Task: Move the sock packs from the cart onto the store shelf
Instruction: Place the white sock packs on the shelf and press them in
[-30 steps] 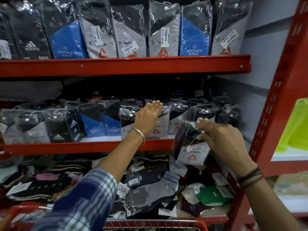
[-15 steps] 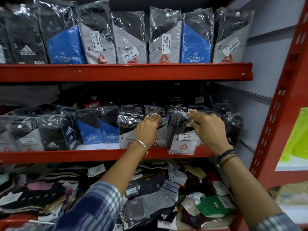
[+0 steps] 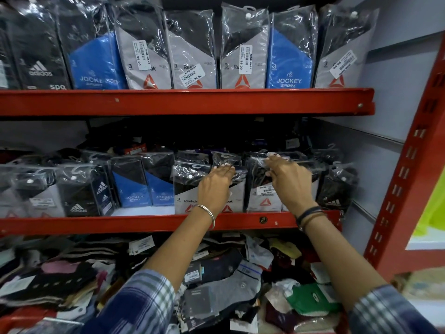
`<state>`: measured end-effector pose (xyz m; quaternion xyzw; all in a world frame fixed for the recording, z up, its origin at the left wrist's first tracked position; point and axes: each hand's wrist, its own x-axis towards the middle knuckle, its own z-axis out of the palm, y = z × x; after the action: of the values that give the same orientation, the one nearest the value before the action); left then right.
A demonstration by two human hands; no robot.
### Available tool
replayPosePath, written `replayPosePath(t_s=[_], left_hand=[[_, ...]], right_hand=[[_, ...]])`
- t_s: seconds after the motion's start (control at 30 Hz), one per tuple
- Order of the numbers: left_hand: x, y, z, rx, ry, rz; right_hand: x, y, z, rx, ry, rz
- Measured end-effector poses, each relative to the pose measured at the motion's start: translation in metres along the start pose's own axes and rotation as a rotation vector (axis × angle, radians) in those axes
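A grey Reebok sock pack (image 3: 263, 196) in clear plastic stands upright on the middle red shelf (image 3: 149, 224), in the row of packs. My right hand (image 3: 289, 182) grips its top edge with curled fingers. My left hand (image 3: 215, 186) lies flat against the top of the neighbouring Reebok pack (image 3: 187, 189), fingers together. The cart is out of view.
The upper red shelf (image 3: 183, 101) holds a full row of Adidas, Jockey and Reebok packs. Below the middle shelf lies a loose heap of single socks (image 3: 216, 280). A red upright post (image 3: 409, 179) bounds the shelf on the right.
My right hand carried the Reebok pack up from below the shelf edge and stood it in the row. My left hand stayed on the neighbouring pack, now lying flatter.
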<state>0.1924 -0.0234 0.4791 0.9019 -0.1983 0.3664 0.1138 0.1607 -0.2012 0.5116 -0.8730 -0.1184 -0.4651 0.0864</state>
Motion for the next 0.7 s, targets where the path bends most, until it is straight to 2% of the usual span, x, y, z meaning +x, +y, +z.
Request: replayPosePath(t_s=[0.37,0.5,0.57,0.7], left_hand=[[-0.010,0.009,0.010,0.025,0.012,-0.031],[-0.022,0.008,0.007,0.025,0.069,0.088],[-0.030,0.009,0.003,-0.020,0.118,0.146],[-0.058,0.008,-0.005,-0.131,0.198,0.145]], right_hand=[[-0.019,0.006,0.052,-0.043,-0.118,0.025],[-0.027,-0.003,0.044,-0.105,-0.109,0.007],[-0.036,-0.016,0.035,-0.041,-0.063,-0.019],[-0.066,-0.050,0.019,0.108,-0.032,-0.042]])
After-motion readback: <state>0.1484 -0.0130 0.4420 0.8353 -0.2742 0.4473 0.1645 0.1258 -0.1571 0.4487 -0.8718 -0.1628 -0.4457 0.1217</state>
